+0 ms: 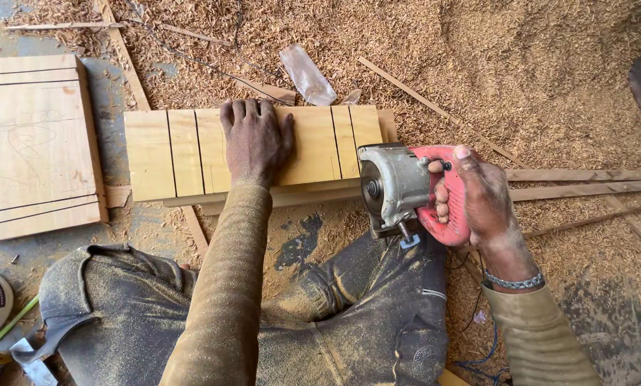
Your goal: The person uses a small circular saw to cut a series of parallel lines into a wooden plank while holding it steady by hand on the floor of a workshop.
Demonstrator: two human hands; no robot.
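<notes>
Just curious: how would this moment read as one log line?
left hand: flat on grooved board | right hand: grips red-handled power saw at board's right end | sawdust floor

floor (131,78): grey, buried under wood shavings (520,64) | in front of me: yellow grooved board (320,143) resting on a slat (284,196) | to my left: larger grooved panel (34,143) | to my right: thin wooden strips (585,182) | beyond the board: clear plastic bag (307,75)
</notes>
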